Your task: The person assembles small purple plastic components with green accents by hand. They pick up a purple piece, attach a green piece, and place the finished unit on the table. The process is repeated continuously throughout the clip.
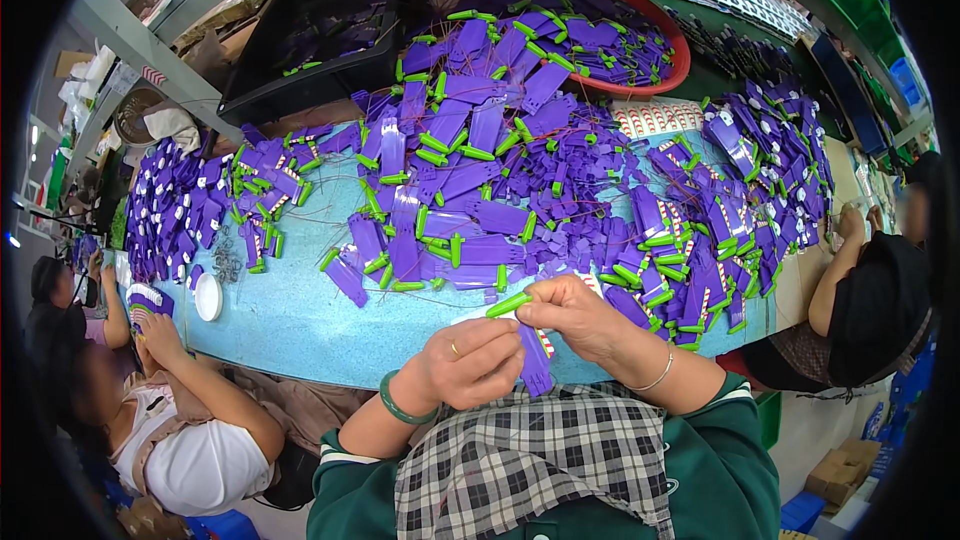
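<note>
In front of my body, both hands are closed around one flat purple plastic piece (536, 368) with a green end part. My right hand (585, 318) pinches it near the green end part (508, 305), which points up to the left. From the left, my left hand (468, 362), with a ring and a green bangle, closes its fingertips at the same piece. A red-and-white striped strip (545, 342) shows along its edge. The fingers hide the middle, so I cannot see exactly how each grips. Just beyond lies a heap of similar purple pieces (470, 180) with green ends.
More purple pieces (740, 220) with striped strips lie at right, others (175, 205) at left. A red basin (683, 65) and a black bin (300, 90) stand behind. A white round lid (208, 297) rests by the left edge. People (200, 440) sit on both sides.
</note>
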`<state>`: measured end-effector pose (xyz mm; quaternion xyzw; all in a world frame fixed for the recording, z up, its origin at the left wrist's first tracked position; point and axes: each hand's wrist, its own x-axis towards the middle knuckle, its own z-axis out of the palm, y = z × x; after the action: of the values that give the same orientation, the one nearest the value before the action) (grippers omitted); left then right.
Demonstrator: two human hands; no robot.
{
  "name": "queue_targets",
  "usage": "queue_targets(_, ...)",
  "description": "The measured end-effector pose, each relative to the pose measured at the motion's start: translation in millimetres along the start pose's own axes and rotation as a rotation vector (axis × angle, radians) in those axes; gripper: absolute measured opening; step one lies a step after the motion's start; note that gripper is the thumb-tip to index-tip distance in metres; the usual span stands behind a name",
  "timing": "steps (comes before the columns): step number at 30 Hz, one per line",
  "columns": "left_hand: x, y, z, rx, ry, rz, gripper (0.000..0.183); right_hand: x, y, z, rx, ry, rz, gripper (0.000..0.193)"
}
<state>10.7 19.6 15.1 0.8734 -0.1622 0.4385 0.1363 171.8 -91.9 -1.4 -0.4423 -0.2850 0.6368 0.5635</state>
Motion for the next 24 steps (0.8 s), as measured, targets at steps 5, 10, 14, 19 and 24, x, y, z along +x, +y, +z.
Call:
queue_targets(5,-0.1,4.4,1.4,0.049,0.013,-0.035,0.014,-12.3,0.4,15.2,0.142,0.005,0.155,0.032)
queue_targets(10,0.6,6.3,6.5,-0.008,-0.024,-0.086,0.021,-37.0,-5.0,1.8,0.093,-0.156,0.248,0.038)
queue_targets(14,2.4,0.6,14.7,-0.068,0.008,-0.24,0.021,-47.2,-6.1,-14.3,-0.089,-0.154,0.041,0.033)
queue_targets(19,30.7,-3.7,40.5,-0.453,0.021,-0.635,0.019,-45.9,-7.8,-20.7,-0.721,0.376,-0.593,0.008)
queue_targets(24,70.8,-43.1,80.7,-0.517,-0.239,-0.662,0.009,-55.7,9.9,-48.9,-0.056,0.619,-0.566,0.013)
